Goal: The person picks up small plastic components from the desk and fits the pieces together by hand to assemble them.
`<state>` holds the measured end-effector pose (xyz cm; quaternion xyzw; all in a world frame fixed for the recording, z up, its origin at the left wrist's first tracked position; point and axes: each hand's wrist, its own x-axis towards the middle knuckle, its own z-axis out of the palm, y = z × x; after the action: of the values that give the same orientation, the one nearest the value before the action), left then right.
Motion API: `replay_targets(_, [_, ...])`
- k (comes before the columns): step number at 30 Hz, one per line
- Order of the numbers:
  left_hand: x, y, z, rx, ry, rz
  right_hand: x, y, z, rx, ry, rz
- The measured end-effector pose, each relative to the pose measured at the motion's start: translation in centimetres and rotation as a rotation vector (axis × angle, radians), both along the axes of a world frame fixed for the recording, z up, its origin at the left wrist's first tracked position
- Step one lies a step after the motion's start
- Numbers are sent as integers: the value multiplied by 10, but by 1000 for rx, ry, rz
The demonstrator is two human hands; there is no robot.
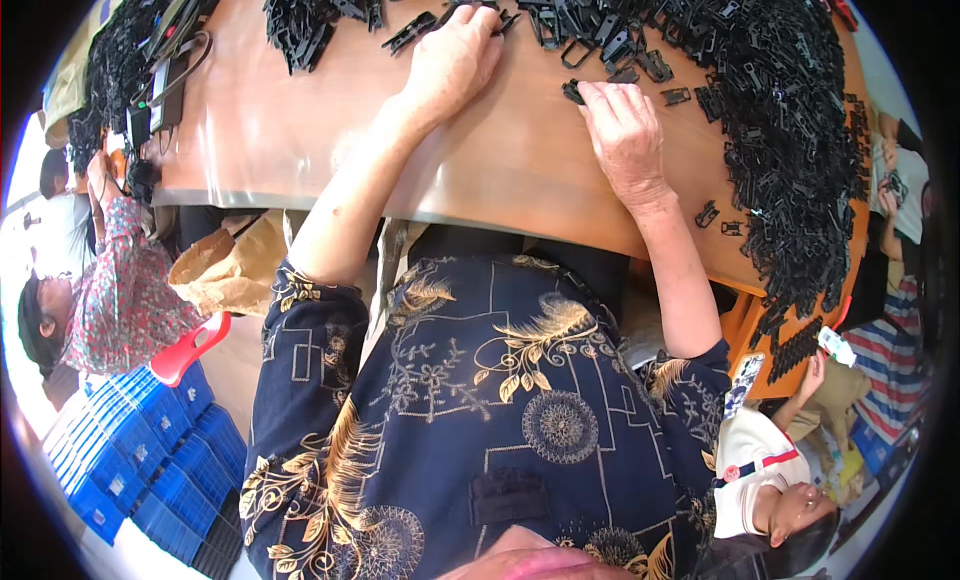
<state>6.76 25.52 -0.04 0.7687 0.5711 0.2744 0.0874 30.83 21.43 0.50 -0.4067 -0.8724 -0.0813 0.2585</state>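
My left hand reaches to the far side of the wooden table, fingers bent down and closed around a small black plastic part, mostly hidden by the fingers. Nearer and to the right, my right hand pinches another black plastic part between thumb and fingertips. Just left of my left hand lies a loose black clip-like piece. Beyond my right hand several open-framed black pieces rest at the edge of a heap. A single small black piece sits right of that hand.
A large heap of black plastic parts curves along the table's right side. Another pile lies at the far left. Co-workers sit on both sides. Blue crates are stacked at lower left, near a brown paper bag.
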Motion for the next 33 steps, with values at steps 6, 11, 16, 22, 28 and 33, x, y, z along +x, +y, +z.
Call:
replay_targets(6, [3, -59, 10, -543, -967, 133, 2, 1, -9, -10, 39, 5])
replay_targets(11, [5, -92, 20, -865, -1660, 84, 2, 7, -9, 15, -28, -24])
replay_targets(16, [11, -101, 18, -1035, -1871, 60, 4, -6, 3, -45, 99, -18])
replay_targets(22, [18, -106, 21, -1039, -1721, -33, -8, -69, 40, -916, 824, -28])
replay_targets(28, [33, -113, 31, -949, -1396, -64, -5, -75, 40, -936, 766, -31])
replay_targets(33, [40, -117, 32, -901, -1251, -78, -7, -76, 32, -910, 739, -41])
